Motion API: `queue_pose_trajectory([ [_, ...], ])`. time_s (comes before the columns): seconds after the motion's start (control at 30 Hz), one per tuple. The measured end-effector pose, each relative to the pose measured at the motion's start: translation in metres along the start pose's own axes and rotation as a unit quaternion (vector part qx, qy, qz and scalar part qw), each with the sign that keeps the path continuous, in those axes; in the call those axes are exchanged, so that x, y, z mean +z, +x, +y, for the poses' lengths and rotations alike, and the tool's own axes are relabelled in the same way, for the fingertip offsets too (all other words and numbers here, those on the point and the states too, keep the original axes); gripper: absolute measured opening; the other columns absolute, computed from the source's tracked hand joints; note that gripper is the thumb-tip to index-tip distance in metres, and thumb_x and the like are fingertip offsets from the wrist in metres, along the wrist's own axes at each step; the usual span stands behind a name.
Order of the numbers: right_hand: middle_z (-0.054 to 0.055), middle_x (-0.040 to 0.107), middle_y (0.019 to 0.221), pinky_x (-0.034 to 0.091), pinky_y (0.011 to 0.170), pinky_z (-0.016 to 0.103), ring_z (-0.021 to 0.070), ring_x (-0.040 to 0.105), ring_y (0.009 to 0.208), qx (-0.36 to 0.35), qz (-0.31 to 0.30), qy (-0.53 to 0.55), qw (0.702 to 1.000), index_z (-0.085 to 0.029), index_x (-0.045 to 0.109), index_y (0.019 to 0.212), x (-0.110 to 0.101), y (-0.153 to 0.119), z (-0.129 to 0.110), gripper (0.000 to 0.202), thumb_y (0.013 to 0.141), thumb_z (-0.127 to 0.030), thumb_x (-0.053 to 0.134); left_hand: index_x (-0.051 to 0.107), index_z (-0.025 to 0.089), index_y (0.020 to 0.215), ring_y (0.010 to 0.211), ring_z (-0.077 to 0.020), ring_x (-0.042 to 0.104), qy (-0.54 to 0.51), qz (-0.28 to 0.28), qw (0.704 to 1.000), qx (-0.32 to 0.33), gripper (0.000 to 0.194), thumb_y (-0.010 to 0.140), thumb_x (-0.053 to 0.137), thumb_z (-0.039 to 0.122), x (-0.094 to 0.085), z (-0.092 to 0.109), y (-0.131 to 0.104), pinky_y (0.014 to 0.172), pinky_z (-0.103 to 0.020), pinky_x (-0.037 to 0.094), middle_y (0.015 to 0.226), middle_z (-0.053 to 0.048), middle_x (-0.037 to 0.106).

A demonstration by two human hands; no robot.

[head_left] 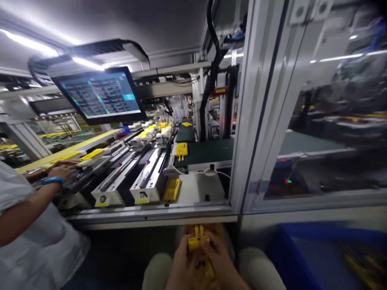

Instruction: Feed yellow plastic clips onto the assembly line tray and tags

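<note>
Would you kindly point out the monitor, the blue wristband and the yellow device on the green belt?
Monitor point(101, 96): head view, middle of its screen.
Blue wristband point(53, 180): head view, outer side of the band.
Yellow device point(181, 149): head view, its flat body.

No words or numbers could be read, as the rows on the big screen point(99, 96) were too small, and the red sign point(220, 91) and yellow stickers point(142, 201) on the white rails point(151, 177) looked blurry.
</note>
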State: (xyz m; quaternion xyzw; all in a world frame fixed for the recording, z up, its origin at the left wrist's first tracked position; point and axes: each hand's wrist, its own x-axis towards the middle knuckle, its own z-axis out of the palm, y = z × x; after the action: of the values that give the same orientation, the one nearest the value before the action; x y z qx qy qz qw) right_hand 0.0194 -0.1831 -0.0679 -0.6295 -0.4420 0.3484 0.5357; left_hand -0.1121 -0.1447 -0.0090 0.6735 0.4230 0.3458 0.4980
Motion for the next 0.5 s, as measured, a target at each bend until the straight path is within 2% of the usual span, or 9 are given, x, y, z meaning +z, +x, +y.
queue_pose_trajectory([
  [0.07, 0.015, 0.077, 0.109, 0.056, 0.093, 0.042, 0.0272, 0.073, 0.101, -0.009, -0.050, 0.134, 0.990, -0.020, 0.072, 0.104, -0.012, 0.016, 0.004, 0.067, 0.095, -0.065, 0.023, 0.073, 0.025, 0.096, 0.084, -0.0237, 0.072, 0.092, -0.077, 0.991, 0.057, 0.017, 0.080, 0.066, 0.025, -0.018, 0.018, 0.006, 0.079, -0.034, 0.058, 0.093, -0.005, 0.077],
  [0.1, 0.016, 0.077, 0.105, 0.056, 0.091, 0.042, 0.0261, 0.073, 0.098, -0.019, -0.035, 0.144, 0.989, -0.018, 0.072, 0.100, -0.019, 0.026, 0.007, 0.071, 0.097, -0.063, 0.016, 0.073, 0.026, 0.096, 0.086, -0.0226, 0.072, 0.146, -0.095, 0.980, 0.101, 0.020, 0.079, 0.064, 0.019, -0.029, 0.030, 0.013, 0.081, -0.033, 0.058, 0.093, -0.004, 0.078],
  [0.13, 0.015, 0.078, 0.102, 0.057, 0.089, 0.041, 0.0250, 0.073, 0.094, -0.015, -0.028, 0.138, 0.990, -0.018, 0.071, 0.098, -0.025, 0.036, 0.013, 0.069, 0.097, -0.061, 0.018, 0.073, 0.027, 0.099, 0.091, -0.0224, 0.072, 0.195, -0.095, 0.963, 0.162, 0.025, 0.079, 0.061, 0.015, -0.039, 0.043, 0.023, 0.085, -0.033, 0.056, 0.096, -0.004, 0.078],
  [0.2, 0.011, 0.078, 0.101, 0.056, 0.088, 0.038, 0.0241, 0.072, 0.094, -0.008, -0.041, 0.084, 0.996, -0.017, 0.072, 0.099, -0.032, 0.053, 0.029, 0.046, 0.091, -0.056, 0.047, 0.071, 0.025, 0.106, 0.105, -0.0242, 0.070, 0.280, -0.104, 0.910, 0.288, 0.028, 0.085, 0.056, 0.016, -0.056, 0.065, 0.054, 0.095, -0.038, 0.053, 0.109, -0.007, 0.077],
  [0.27, 0.010, 0.078, 0.099, 0.055, 0.087, 0.037, 0.0238, 0.071, 0.094, 0.004, -0.037, 0.041, 0.998, -0.016, 0.072, 0.096, -0.033, 0.061, 0.047, 0.034, 0.086, -0.045, 0.056, 0.071, 0.024, 0.106, 0.109, -0.0250, 0.068, 0.376, -0.109, 0.847, 0.359, 0.028, 0.089, 0.050, 0.016, -0.067, 0.077, 0.094, 0.099, -0.042, 0.050, 0.112, -0.009, 0.077],
  [0.33, 0.011, 0.078, 0.096, 0.054, 0.088, 0.038, 0.0240, 0.071, 0.092, 0.012, -0.036, -0.009, 0.999, -0.015, 0.073, 0.093, -0.029, 0.062, 0.062, 0.025, 0.084, -0.032, 0.057, 0.069, 0.022, 0.109, 0.113, -0.0263, 0.067, 0.472, -0.100, 0.798, 0.362, 0.031, 0.090, 0.046, 0.013, -0.071, 0.078, 0.137, 0.100, -0.045, 0.049, 0.117, -0.011, 0.075],
  [0.4, 0.013, 0.078, 0.099, 0.052, 0.091, 0.039, 0.0247, 0.071, 0.094, 0.007, -0.042, -0.060, 0.997, -0.014, 0.074, 0.096, -0.023, 0.059, 0.070, 0.024, 0.082, -0.021, 0.055, 0.068, 0.019, 0.110, 0.116, -0.0283, 0.065, 0.553, -0.098, 0.754, 0.340, 0.031, 0.089, 0.045, 0.013, -0.072, 0.070, 0.174, 0.101, -0.046, 0.047, 0.119, -0.014, 0.074],
  [0.5, 0.013, 0.077, 0.113, 0.048, 0.099, 0.038, 0.0261, 0.068, 0.107, -0.027, -0.072, -0.118, 0.990, -0.016, 0.074, 0.106, -0.016, 0.051, 0.070, 0.031, 0.081, -0.014, 0.055, 0.067, 0.019, 0.109, 0.113, -0.0310, 0.066, 0.643, -0.106, 0.708, 0.274, 0.028, 0.087, 0.049, 0.016, -0.074, 0.053, 0.210, 0.101, -0.046, 0.046, 0.113, -0.016, 0.075],
])
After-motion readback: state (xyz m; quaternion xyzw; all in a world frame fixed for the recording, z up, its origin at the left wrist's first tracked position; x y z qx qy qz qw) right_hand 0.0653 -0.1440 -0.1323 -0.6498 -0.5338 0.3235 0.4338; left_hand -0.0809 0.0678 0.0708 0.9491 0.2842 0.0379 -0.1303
